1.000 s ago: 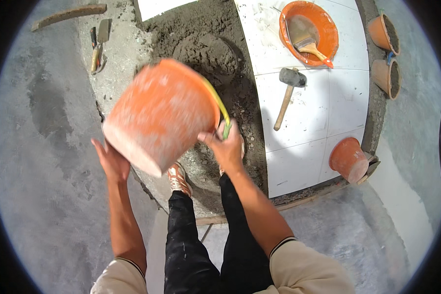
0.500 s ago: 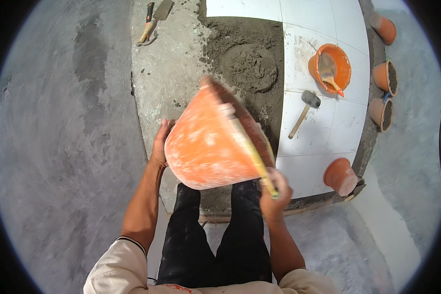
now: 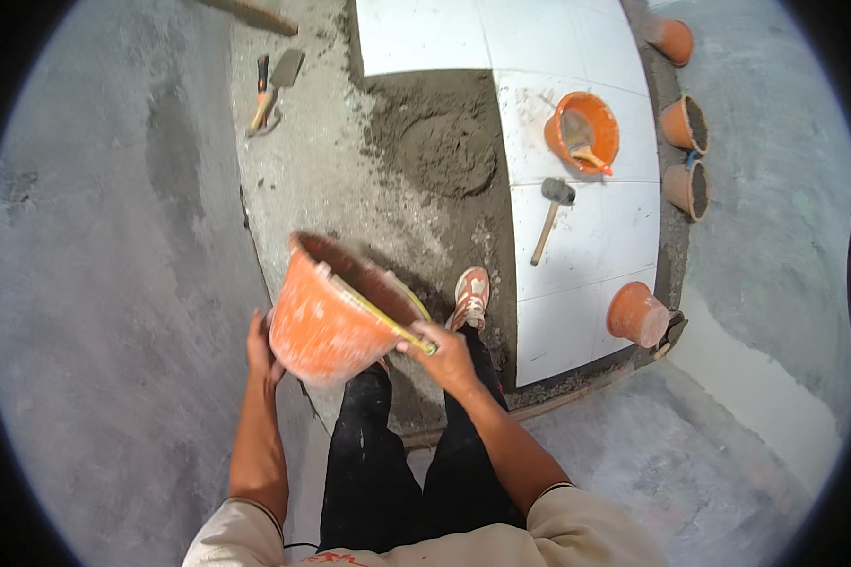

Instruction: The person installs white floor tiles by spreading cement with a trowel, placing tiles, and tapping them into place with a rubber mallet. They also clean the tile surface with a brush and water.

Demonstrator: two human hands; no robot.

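An orange bucket (image 3: 326, 331) smeared with pale residue hangs tilted in front of my legs, its mouth facing up and to the right. My right hand (image 3: 440, 354) is closed on its near rim, by the end of the yellow handle (image 3: 373, 317). Against the bucket's left side presses my left hand (image 3: 263, 348), its fingers partly hidden behind the wall. Beyond the bucket, a round heap of wet mortar (image 3: 451, 156) lies on the rough floor beside the white tiles (image 3: 577, 241).
A rubber mallet (image 3: 551, 215) and an orange basin (image 3: 607, 142) with a brush sit on the tiles. Several small buckets line the right side, one tipped bucket (image 3: 636, 315) nearer me. A trowel (image 3: 276, 87) lies far left. My shoe (image 3: 471, 298) stands by the tile edge.
Both hands have carried the bucket left and a little lower, and more of its mouth shows. The view has shifted, bringing my shoe and a board at the far left into sight.
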